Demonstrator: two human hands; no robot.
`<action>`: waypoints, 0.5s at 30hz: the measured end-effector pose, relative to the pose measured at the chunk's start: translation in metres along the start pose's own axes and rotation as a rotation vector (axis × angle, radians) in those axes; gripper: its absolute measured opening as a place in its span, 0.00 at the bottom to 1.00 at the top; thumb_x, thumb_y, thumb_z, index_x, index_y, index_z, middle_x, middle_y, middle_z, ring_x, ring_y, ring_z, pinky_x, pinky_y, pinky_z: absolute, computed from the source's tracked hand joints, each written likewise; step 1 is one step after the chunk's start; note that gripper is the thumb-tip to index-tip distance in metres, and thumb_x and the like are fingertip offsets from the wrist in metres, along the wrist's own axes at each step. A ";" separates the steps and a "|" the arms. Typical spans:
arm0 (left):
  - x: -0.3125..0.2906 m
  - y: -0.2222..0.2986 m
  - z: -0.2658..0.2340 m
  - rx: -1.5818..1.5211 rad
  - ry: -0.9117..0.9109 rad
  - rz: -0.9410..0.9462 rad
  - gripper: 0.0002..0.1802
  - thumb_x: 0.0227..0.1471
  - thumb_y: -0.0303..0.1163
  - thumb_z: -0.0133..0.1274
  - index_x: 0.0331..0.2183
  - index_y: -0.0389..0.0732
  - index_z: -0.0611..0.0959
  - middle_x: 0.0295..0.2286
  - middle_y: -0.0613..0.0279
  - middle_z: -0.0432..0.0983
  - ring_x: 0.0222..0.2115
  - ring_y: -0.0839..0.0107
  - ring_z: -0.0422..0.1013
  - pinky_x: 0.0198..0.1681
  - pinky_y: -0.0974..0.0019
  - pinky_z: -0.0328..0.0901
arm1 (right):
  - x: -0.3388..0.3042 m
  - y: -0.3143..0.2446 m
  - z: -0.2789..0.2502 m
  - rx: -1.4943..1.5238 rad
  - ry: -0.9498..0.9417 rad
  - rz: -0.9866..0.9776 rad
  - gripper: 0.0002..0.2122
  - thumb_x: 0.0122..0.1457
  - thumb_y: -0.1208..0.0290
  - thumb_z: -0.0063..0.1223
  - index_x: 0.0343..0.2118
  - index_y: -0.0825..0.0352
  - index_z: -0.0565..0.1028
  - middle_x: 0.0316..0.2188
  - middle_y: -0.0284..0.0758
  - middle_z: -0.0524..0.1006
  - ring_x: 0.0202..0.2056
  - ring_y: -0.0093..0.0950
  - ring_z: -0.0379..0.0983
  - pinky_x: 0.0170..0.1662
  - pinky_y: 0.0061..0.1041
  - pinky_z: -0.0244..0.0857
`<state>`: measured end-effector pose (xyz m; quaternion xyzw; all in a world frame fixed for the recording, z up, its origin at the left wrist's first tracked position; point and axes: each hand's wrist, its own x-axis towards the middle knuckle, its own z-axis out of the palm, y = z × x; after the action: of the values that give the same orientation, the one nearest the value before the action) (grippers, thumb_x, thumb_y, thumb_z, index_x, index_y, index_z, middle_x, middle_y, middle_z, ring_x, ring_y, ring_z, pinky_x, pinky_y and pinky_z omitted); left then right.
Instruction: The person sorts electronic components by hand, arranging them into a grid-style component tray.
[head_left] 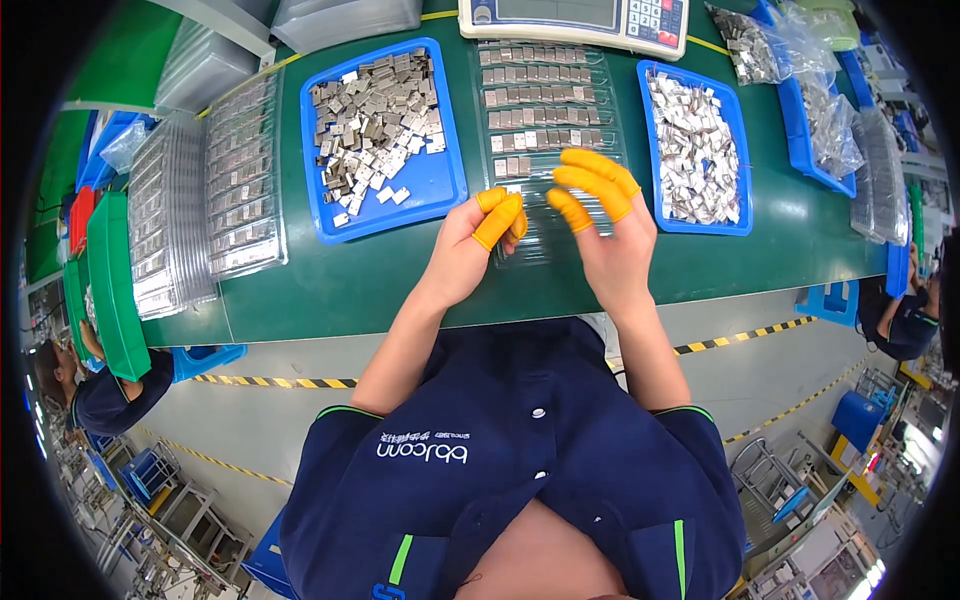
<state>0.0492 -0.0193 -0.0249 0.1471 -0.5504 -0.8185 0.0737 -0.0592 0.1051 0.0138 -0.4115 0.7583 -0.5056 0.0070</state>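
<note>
My left hand (470, 240), with yellow finger cots on its fingertips, is closed in a pinch over the near part of a clear plastic blister tray (530, 245). What lies between those fingertips is hidden. Just right of it my right hand (612, 225), also in yellow cots, hovers over the tray's right edge with thumb and fingers apart and nothing visible in them. Rows of small silver metal connector shells (540, 95) fill the tray's far part. A shorter row of shells (512, 167) sits just beyond my left fingertips.
Left of the tray, a blue bin (435, 185) holds loose metal shells; another blue bin (742, 150) with whitish metal parts stands right. A digital scale (575, 22) is behind. Stacked filled trays (243, 180) lie far left. Bagged parts (745, 45) sit far right. Co-workers flank the table.
</note>
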 end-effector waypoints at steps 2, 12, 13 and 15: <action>0.001 0.000 0.003 0.018 0.019 0.041 0.13 0.58 0.35 0.40 0.26 0.37 0.72 0.22 0.68 0.66 0.22 0.80 0.62 0.28 0.76 0.59 | 0.000 -0.001 0.000 -0.024 -0.015 -0.058 0.12 0.43 0.82 0.56 0.33 0.66 0.75 0.40 0.36 0.72 0.43 0.36 0.69 0.47 0.30 0.63; -0.013 0.014 0.007 0.068 0.109 0.174 0.12 0.56 0.33 0.43 0.32 0.34 0.74 0.25 0.66 0.71 0.25 0.80 0.66 0.30 0.76 0.62 | 0.013 0.022 0.004 -0.321 -0.063 -0.109 0.07 0.42 0.79 0.55 0.27 0.65 0.76 0.41 0.35 0.70 0.49 0.38 0.61 0.53 0.36 0.54; -0.016 0.017 0.005 0.117 0.198 0.185 0.10 0.55 0.31 0.45 0.33 0.34 0.75 0.27 0.65 0.72 0.26 0.80 0.68 0.31 0.76 0.63 | 0.016 0.030 0.004 -0.381 -0.097 -0.112 0.07 0.42 0.78 0.54 0.27 0.65 0.76 0.41 0.35 0.70 0.50 0.38 0.60 0.54 0.37 0.52; -0.022 0.017 -0.008 0.216 0.349 0.211 0.08 0.52 0.26 0.48 0.35 0.34 0.77 0.30 0.64 0.75 0.28 0.79 0.70 0.32 0.77 0.65 | 0.016 0.039 0.004 -0.438 -0.135 -0.120 0.06 0.43 0.78 0.54 0.27 0.65 0.77 0.41 0.35 0.70 0.50 0.37 0.60 0.55 0.37 0.50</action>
<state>0.0720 -0.0270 -0.0086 0.2352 -0.6261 -0.7047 0.2368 -0.0921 0.0980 -0.0119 -0.4802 0.8219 -0.3000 -0.0619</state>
